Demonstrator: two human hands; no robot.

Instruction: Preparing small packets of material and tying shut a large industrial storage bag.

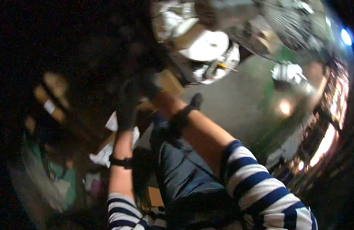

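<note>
Head view is showing left hand (127,109) and right hand (149,85) in shadow, openness and hold impossible to tell, seemingly handling around the tan block (170,83) beside the right hand, next calling for careful gripping.

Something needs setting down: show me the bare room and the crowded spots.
Bare: the greenish grey floor, between the flat round white disc, the crumpled pale bundle and the navy-and-white striped right sleeve. Crowded: around the disc, where a yellow-handled tool lies, and beside the left forearm, near white paper-like scraps. The upper left is too dark to judge.
</note>
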